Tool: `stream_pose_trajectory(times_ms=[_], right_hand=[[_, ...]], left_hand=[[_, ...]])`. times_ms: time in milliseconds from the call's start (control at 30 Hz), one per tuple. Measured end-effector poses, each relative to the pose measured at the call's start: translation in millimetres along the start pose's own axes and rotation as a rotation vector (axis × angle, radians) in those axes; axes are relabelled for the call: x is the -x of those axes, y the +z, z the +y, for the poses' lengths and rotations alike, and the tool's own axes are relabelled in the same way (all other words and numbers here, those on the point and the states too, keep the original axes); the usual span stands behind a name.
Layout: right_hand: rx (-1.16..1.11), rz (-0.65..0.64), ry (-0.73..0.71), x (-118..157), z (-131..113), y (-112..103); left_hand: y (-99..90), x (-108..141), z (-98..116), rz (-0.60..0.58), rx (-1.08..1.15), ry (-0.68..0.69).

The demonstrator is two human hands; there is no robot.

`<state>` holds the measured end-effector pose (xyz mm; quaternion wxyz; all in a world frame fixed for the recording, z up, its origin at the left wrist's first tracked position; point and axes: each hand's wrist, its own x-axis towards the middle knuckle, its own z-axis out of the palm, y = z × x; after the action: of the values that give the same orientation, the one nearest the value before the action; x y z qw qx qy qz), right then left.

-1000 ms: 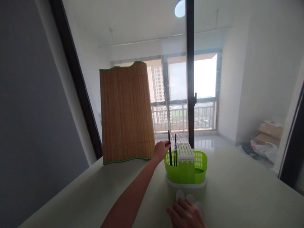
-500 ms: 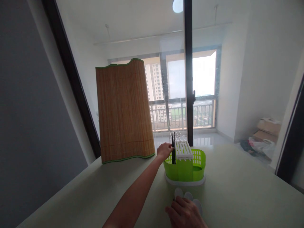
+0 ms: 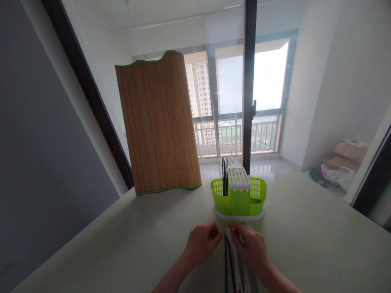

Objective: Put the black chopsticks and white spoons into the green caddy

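My left hand [image 3: 202,243] and right hand [image 3: 249,247] sit close together on the table [image 3: 305,244], just short of the green caddy [image 3: 239,199]. Between them, running back toward me, lie black chopsticks [image 3: 226,264] and some pale utensils [image 3: 241,268] that I can't make out clearly. My left fingers are curled in, thumb toward the tops of the chopsticks; whether they actually pinch one I cannot tell. My right hand lies over the top ends of the pale utensils, fingers bent down onto them, but a firm hold is not visible. Just beyond my knuckles the caddy stands upright with black chopsticks [image 3: 225,182] poking out of its left compartment beside a white slotted insert [image 3: 238,178]. Farther off to my left stands a bamboo mat [image 3: 159,126].
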<state>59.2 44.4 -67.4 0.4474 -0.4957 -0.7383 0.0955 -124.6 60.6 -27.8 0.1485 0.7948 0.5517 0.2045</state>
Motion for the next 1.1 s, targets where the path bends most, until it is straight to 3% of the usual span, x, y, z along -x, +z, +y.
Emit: stream_pose_trajectory(times_ms=[100,233,367,500,700,900,1033,1100], right_hand=[[0.012,-0.012,0.004,1,-1,1],[0.03,-0.044,-0.019,3,-2,3],[0.029,-0.066,-0.039,4,-2,4],[0.032,-0.082,-0.082,6,-3,7],[0.071,-0.14,-0.186,11,-11,10],[0.082,-0.156,-0.241,11,-16,10],[0.108,-0.161,-0.227,11,-17,10],[0.113,-0.174,-0.218,11,-18,10]], left_hand=[[15.7,22,3,-0.131,-0.106,0.018],[25.0,27,17,-0.188,-0.211,0.023],[21.2,25,22,-0.166,-0.299,-0.038],[11.9,21,14,-0.165,-0.406,-0.15],[4.0,11,-2,-0.072,-0.526,-0.287],[4.3,11,-14,0.02,-0.56,-0.246],[-8.7,9,-21,0.174,-0.523,-0.216],[-22.0,7,-21,0.314,-0.361,-0.125]])
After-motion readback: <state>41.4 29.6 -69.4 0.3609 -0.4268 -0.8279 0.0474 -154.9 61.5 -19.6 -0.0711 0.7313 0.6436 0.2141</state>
